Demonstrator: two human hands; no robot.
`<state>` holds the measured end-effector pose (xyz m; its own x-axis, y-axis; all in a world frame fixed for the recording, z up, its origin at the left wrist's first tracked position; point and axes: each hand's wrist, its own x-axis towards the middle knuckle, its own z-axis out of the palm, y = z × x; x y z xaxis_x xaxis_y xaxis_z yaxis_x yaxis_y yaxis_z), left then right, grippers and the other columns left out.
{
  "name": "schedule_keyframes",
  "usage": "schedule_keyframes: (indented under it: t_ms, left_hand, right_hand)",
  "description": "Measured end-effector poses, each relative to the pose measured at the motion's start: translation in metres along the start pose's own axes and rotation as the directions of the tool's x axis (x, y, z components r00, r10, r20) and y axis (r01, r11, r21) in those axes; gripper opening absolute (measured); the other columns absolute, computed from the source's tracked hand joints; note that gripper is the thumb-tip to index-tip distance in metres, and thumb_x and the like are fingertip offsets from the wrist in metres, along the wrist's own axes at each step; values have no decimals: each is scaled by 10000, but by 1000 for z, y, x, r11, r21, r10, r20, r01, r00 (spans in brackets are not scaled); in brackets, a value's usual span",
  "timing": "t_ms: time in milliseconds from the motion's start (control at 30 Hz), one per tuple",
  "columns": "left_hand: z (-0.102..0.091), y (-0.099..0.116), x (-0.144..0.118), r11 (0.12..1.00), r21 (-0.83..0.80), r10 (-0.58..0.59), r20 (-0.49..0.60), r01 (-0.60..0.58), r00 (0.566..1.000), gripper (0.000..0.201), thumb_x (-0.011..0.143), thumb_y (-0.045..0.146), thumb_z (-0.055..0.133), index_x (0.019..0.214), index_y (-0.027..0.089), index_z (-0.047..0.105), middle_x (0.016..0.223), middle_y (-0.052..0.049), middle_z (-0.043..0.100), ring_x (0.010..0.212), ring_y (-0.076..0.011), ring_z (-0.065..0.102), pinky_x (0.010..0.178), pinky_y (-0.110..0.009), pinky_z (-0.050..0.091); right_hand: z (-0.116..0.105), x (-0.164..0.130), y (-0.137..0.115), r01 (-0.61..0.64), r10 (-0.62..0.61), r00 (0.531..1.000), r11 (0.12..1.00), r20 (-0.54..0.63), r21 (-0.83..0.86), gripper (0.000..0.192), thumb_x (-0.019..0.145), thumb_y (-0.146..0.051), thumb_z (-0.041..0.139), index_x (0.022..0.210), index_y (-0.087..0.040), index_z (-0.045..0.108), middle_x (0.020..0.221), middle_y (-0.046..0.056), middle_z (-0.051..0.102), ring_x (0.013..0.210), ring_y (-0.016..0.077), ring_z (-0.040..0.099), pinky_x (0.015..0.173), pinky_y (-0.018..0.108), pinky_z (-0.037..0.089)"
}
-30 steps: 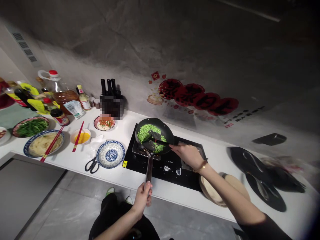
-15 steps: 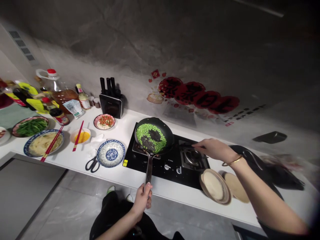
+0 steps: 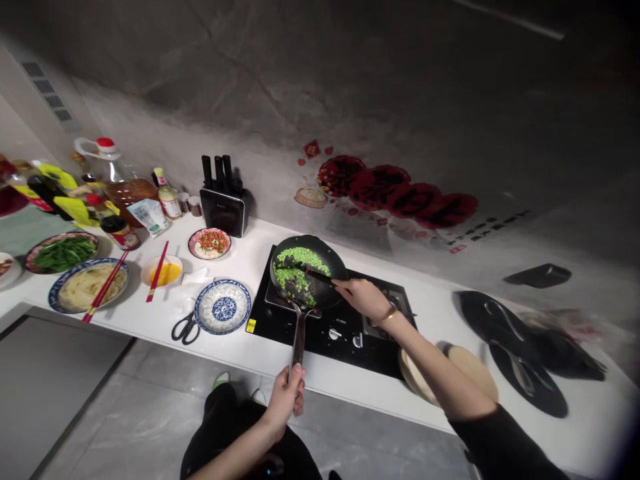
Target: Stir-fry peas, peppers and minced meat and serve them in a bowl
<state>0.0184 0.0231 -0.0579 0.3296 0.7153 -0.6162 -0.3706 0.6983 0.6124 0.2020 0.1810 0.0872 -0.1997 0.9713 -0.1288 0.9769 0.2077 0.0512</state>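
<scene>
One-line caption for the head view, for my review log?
Left hand grips the handle of a black pan of green beans on the stove; right hand works a dark spatula in it.

grey marble wall (image 3: 320,80), white counter (image 3: 250,263), grey tiled floor (image 3: 100,413)

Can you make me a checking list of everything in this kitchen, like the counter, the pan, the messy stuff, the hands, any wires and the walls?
Surface: white counter with a black stove set in.
Job's things: black pan on the stove, green beans inside, dark spatula in them.
Clutter: scissors, blue patterned plate, noodle plate, knife block, oil bottle.
Hands: left hand grips the pan handle; right hand holds the spatula.
Cables: nothing seen.
Surroundings: grey wall with red stickers, grey floor.
</scene>
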Motion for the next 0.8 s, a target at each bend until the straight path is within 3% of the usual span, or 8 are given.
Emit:
schedule_keyframes:
  t_ms: [133, 300, 400, 633, 700, 800]
  left_hand:
    - [-1, -1, 1, 1000, 2, -4, 10, 4, 1000, 570, 628, 700, 528, 842, 175, 477, 595, 84, 397, 351, -9, 259, 360, -189, 162]
    - [-2, -4, 2, 1000, 9, -6, 6, 6, 1000, 584, 632, 704, 518, 864, 169, 486, 597, 82, 401, 351, -13, 276, 361, -191, 170]
    - [-3, -4, 2, 1000, 10, -19, 6, 19, 1000, 578, 639, 700, 512, 870, 171, 484, 597, 84, 399, 348, -11, 271, 363, -190, 169]
    - [-2, -1, 1, 1000, 6, -22, 4, 22, 1000, 591, 603, 714, 531, 843, 178, 471, 598, 84, 400, 343, -7, 263, 356, -188, 163]
    - [-1, 1, 1, 1000, 13, -24, 0, 24, 1000, 596, 594, 719, 535, 834, 177, 466, 592, 84, 397, 339, -6, 261, 351, -186, 156]
    - [0, 2, 0, 1000, 27, -9, 2, 8, 1000, 603, 596, 724, 526, 835, 173, 466, 585, 82, 397, 334, -7, 263, 346, -185, 164]
  right_hand:
    - [-32, -30, 22, -17, 21, 999, 993, 33, -116, 328, 872, -308, 408, 1107, -282, 634, 960, 41, 700, 847, 199, 652, 731, 291, 491]
    - [-56, -61, 54, -43, 46, 990, 999, 131, -26, 316, 847, -297, 420, 1037, -287, 672, 951, 7, 705, 837, 184, 660, 738, 259, 493]
    - [-44, -64, 46, -21, 23, 984, 1000, 178, -13, 307, 849, -292, 428, 1033, -279, 674, 939, 9, 708, 835, 182, 660, 739, 252, 494]
    - [20, -12, 3, -134, 139, 990, 965, 6, -223, 392, 911, -317, 333, 1254, -256, 513, 916, 107, 680, 758, 198, 663, 660, 287, 496]
    - [22, 1, 7, -173, 182, 983, 956, 17, -237, 389, 909, -314, 339, 1251, -255, 514, 909, 108, 682, 767, 199, 662, 662, 285, 493]
    - [4, 1, 28, -205, 219, 974, 962, 62, -182, 365, 894, -284, 362, 1179, -230, 584, 959, 96, 691, 872, 208, 648, 731, 284, 482]
